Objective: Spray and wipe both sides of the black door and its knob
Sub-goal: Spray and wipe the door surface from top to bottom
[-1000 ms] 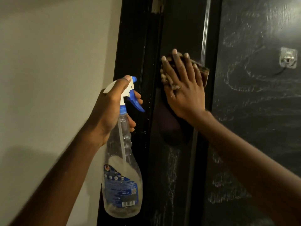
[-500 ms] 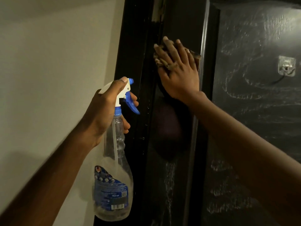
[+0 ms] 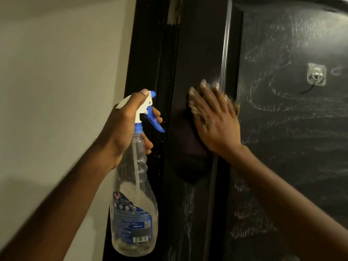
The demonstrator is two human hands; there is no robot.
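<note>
The left hand (image 3: 122, 132) is wrapped around the neck of a clear plastic spray bottle (image 3: 135, 213) with a white head, the thumb lying over the top and a finger curled behind the blue trigger (image 3: 155, 123). The bottle hangs upright in front of the glossy black door frame (image 3: 148, 53), just right of the pale wall (image 3: 56, 91). The right hand (image 3: 216, 127) lies flat, fingers straight and spread, pressing a mottled brownish cloth (image 3: 194, 108) against the left stile of the black door (image 3: 291, 147). The cloth is motion-blurred, and the dark shape below the palm may be more of it or only shadow. Whitish smear streaks cover the door's panel, where a small clear adhesive hook (image 3: 317, 74) is stuck.
</note>
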